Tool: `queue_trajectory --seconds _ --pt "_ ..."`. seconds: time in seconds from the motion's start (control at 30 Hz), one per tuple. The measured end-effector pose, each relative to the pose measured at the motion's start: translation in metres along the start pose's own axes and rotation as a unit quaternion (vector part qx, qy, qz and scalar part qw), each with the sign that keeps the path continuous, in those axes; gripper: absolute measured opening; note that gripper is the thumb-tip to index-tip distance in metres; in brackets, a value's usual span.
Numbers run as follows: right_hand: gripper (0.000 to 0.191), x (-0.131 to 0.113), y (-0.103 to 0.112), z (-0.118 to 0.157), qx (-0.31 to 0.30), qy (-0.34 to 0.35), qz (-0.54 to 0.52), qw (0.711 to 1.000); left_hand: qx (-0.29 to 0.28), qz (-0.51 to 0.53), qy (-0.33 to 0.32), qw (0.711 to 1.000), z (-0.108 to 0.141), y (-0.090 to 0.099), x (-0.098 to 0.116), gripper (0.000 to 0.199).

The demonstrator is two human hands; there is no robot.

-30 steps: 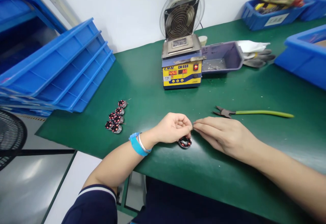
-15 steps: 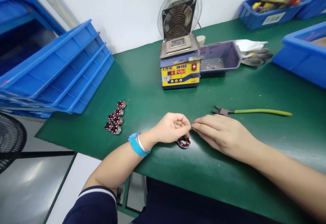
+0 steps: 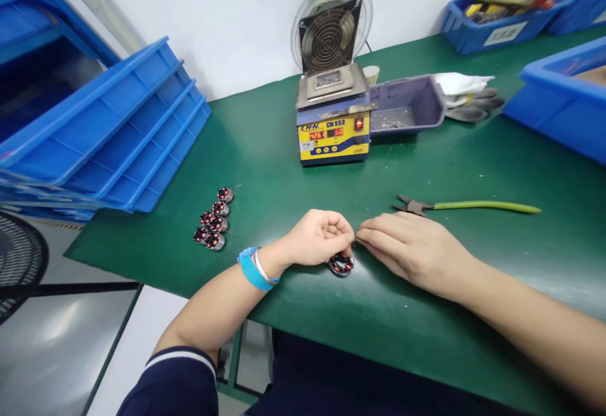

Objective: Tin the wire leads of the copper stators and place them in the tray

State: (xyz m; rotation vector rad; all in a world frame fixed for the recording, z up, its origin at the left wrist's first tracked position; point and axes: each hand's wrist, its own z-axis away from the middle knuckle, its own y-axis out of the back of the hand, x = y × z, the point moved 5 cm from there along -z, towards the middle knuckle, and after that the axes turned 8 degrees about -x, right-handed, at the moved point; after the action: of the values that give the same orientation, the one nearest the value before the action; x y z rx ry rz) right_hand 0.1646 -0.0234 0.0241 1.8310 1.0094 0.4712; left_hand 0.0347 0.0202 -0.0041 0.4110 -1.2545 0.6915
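Note:
My left hand (image 3: 322,237), with a blue band and a silver bangle at the wrist, is closed in a pinch just above a ring-shaped coil part (image 3: 341,264). The part rests on the green table (image 3: 407,170) and is partly covered by my fingers. Fingertips of my right hand (image 3: 411,245) are pressed together and meet the left fingertips. Whatever lies between them is too small to make out. Cutting pliers (image 3: 414,206) with green handles lie beyond my right hand. Several similar coil parts (image 3: 216,223) stand grouped to the left.
A yellow and blue heating unit (image 3: 334,138) stands at the back, beside a purple bin (image 3: 411,103). Blue trays (image 3: 132,125) are stacked at the left. Gloves (image 3: 473,106) and blue bins (image 3: 563,100) are at the right.
The view has shifted very slightly. The number display on the heating unit has changed. Both hands keep nearly the same pose.

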Motion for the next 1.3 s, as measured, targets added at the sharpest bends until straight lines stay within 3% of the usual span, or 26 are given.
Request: queue_trajectory --seconds 0.07,0.13,0.2,0.27,0.33,0.4,0.5,0.6,0.73,0.8,0.83,0.9,1.0,1.1,1.2,1.3 --pt "0.024 -0.003 -0.002 -0.003 -0.017 0.006 -0.015 1.0 -0.002 -0.001 0.0 1.0 0.0 0.0 0.0 0.007" --pt "0.026 0.003 -0.005 -0.005 -0.054 -0.052 -0.109 0.991 -0.009 -0.002 0.006 1.0 0.001 -0.002 0.0 0.007" --pt "0.028 0.016 -0.009 -0.002 -0.087 -0.16 -0.235 0.955 -0.017 -0.003 0.018 1.0 0.001 -0.004 -0.001 0.007" --pt "0.03 0.032 -0.01 0.004 -0.08 -0.266 -0.321 0.906 -0.017 -0.002 0.028 0.999 0.001 -0.004 -0.002 0.007" --pt "0.032 0.042 -0.008 0.009 -0.065 -0.316 -0.351 0.879 0.003 0.005 0.028 1.0 0.0 -0.002 -0.004 0.008" --pt "0.031 0.039 -0.008 0.007 -0.084 -0.307 -0.354 0.879 0.039 0.025 0.018 0.999 -0.001 0.0 -0.006 0.01" --pt "0.031 0.017 -0.015 -0.002 -0.118 -0.249 -0.309 0.91 0.083 0.064 -0.008 0.994 -0.003 0.001 -0.009 0.018" --pt "0.022 0.001 -0.022 -0.009 -0.106 -0.222 -0.254 0.935 0.138 0.101 -0.058 0.984 -0.004 0.006 -0.004 0.025" --pt "0.018 0.0 -0.029 -0.008 -0.097 -0.207 -0.26 0.938 0.3 0.17 -0.157 0.926 0.005 0.039 0.01 0.029" --pt "0.021 0.004 -0.03 -0.005 -0.089 -0.199 -0.269 0.938 0.342 0.187 -0.175 0.904 0.009 0.058 0.015 0.03" --pt "0.023 0.006 -0.03 -0.003 -0.085 -0.194 -0.272 0.939 0.335 0.183 -0.167 0.909 0.01 0.064 0.015 0.031" --pt "0.025 0.008 -0.031 -0.001 -0.075 -0.181 -0.277 0.941 0.262 0.147 -0.117 0.947 0.006 0.067 0.013 0.036" --pt "0.025 0.008 -0.032 -0.002 -0.085 -0.168 -0.281 0.941 0.079 0.056 -0.03 0.995 -0.001 0.051 0.002 0.046" --pt "0.026 0.005 -0.03 -0.005 -0.108 -0.166 -0.287 0.937 -0.045 -0.001 -0.012 0.999 -0.001 0.03 -0.005 0.042" --pt "0.026 0.0 -0.027 -0.008 -0.13 -0.162 -0.284 0.936 -0.046 -0.006 -0.037 0.998 -0.003 0.02 -0.004 0.038" --pt "0.025 -0.003 -0.025 -0.009 -0.141 -0.165 -0.278 0.936 0.048 0.022 -0.079 0.995 -0.004 0.029 0.004 0.041"
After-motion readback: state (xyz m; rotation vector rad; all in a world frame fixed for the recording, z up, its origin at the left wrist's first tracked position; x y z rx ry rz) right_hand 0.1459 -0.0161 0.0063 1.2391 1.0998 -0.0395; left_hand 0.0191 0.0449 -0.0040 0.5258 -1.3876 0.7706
